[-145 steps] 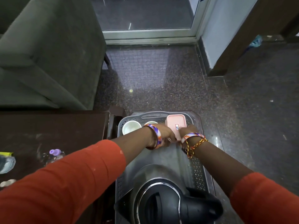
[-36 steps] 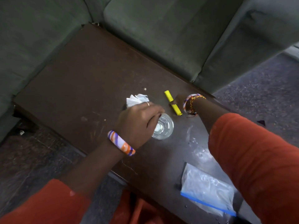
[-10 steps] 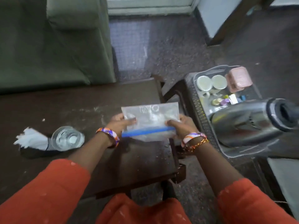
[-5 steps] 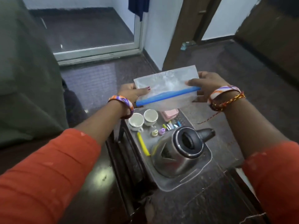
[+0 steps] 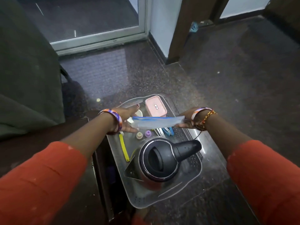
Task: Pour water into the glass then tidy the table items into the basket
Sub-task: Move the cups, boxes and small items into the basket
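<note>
A clear zip bag (image 5: 155, 122) with a blue seal hangs flat, low over the far half of the grey plastic basket (image 5: 146, 202). My right hand (image 5: 186, 120) pinches its right end. My left hand (image 5: 128, 117) is at its left end with fingers spread, the bag's corner against the palm. In the basket stand a steel kettle with a black lid (image 5: 159, 159), a pink lidded box (image 5: 155, 108), a white cup (image 5: 138, 113), a yellow marker (image 5: 124, 149), two small caps (image 5: 139, 135) and a blue item (image 5: 168, 131). The glass is out of view.
The basket sits on the dark speckled floor right of the dark wooden table (image 5: 48, 137). A green sofa (image 5: 24, 78) rises at the left. A glass door (image 5: 90, 18) and a brown door frame (image 5: 180, 30) stand at the far end.
The bag has come down from chest height to just above the basket's contents and turned flat. My left hand's fingers have spread apart. My view has tilted downward.
</note>
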The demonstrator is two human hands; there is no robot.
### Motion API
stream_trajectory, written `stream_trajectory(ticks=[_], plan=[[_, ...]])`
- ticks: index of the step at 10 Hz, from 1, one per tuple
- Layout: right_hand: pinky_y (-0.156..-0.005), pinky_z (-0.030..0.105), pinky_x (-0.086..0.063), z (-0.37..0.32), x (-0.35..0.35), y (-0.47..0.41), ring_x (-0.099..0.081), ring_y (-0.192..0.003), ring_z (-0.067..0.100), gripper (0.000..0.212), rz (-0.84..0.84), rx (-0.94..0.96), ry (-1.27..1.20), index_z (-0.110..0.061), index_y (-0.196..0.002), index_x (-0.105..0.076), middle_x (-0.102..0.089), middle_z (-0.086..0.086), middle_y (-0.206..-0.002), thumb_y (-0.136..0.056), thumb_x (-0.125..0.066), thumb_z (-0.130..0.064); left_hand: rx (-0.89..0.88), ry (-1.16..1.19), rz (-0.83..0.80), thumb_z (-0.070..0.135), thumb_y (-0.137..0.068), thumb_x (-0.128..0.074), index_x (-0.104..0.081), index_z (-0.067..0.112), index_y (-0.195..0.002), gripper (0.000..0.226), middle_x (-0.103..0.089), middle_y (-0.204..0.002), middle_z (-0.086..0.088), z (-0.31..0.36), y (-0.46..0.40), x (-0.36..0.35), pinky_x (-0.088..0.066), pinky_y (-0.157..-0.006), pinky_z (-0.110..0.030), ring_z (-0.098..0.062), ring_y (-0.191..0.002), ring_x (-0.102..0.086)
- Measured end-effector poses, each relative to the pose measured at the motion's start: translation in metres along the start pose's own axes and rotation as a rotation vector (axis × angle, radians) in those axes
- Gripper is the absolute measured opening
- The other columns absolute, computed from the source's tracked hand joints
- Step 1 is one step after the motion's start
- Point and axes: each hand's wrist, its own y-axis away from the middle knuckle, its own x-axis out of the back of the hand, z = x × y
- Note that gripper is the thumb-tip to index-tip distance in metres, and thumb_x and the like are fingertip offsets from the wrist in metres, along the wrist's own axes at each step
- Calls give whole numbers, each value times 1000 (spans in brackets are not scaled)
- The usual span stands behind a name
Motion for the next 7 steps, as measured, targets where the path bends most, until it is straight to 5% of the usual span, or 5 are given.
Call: stream_trajectory(ticks=[1, 3, 5, 6, 7], plan=[[-54, 16, -48, 2, -3, -3, -50, -70, 21, 43, -45, 47, 190, 0, -129, -51, -60, 11, -91, -94, -51, -26, 72, -36, 17, 45, -92, -41, -50, -2, -90, 47, -44, -103, -23, -7, -1, -4, -58, -47, -31, -25, -43, -64], [-28, 10, -42, -19, -15, -11, -54, -24, 2, 48, -137, -15, -17, 6, -136, -37, -49, 18, -131, -95, -48, -16, 79, -44, 19, 44, -92, -41, -38, -2, -128, 58, -55, -87, -14, -22, -5, -6, -59, -69, -39, -26, -71, -57], [-67, 35, -60, -21, -29, -4, -74, -69, 35, 16, -193, -39, 204, -3, -106, -52, -45, 20, -134, -95, -43, -10, 82, -246, 92, 51, -90, -41, -36, -3, -133, 69, -54, -91, -12, -26, -5, 0, -56, -53, -29, -29, -63, -59], [-101, 39, -40, -23, -27, 6, -49, -125, 37, 36, -54, 99, 475, -1, -128, -51, -50, 24, -135, -95, -46, -17, 118, -353, 73, 53, -89, -41, -47, -3, -124, 66, -54, -97, -15, -31, -6, 4, -53, -45, -26, -24, -61, -56], [-80, 32, -43, -20, -27, 1, -59, -106, 33, 44, 42, 172, 604, -3, -123, -57, -59, 19, -128, -92, -51, -33, 90, -410, 79, 47, -90, -46, -52, 3, -119, 53, -53, -81, -9, -37, -10, 11, -56, -71, -37, -28, -63, -58]])
